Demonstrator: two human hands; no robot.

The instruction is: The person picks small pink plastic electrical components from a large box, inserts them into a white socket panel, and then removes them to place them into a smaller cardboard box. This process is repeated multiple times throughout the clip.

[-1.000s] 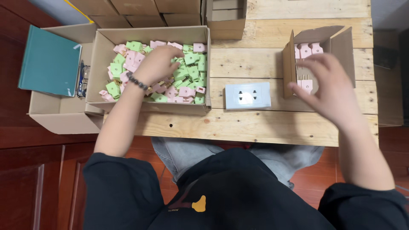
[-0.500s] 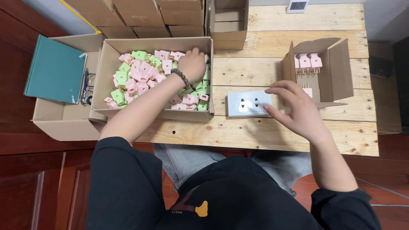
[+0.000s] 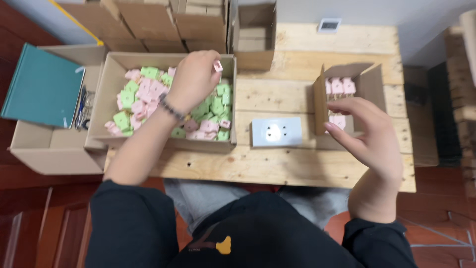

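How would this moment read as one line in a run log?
left hand: lifts small pink plastic piece over cardboard box of pink and green pieces | right hand: at small open cardboard box | grey socket plate: on wooden table

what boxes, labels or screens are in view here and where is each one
Big box: left-centre of the table, open brown cardboard, full of pink and green pieces; left hand above it.
Small box: right, open brown cardboard, pink pieces in rows; right hand at it.
Left box: far left, brown, holding a teal book.
Small screen: table's back edge, white rectangle.
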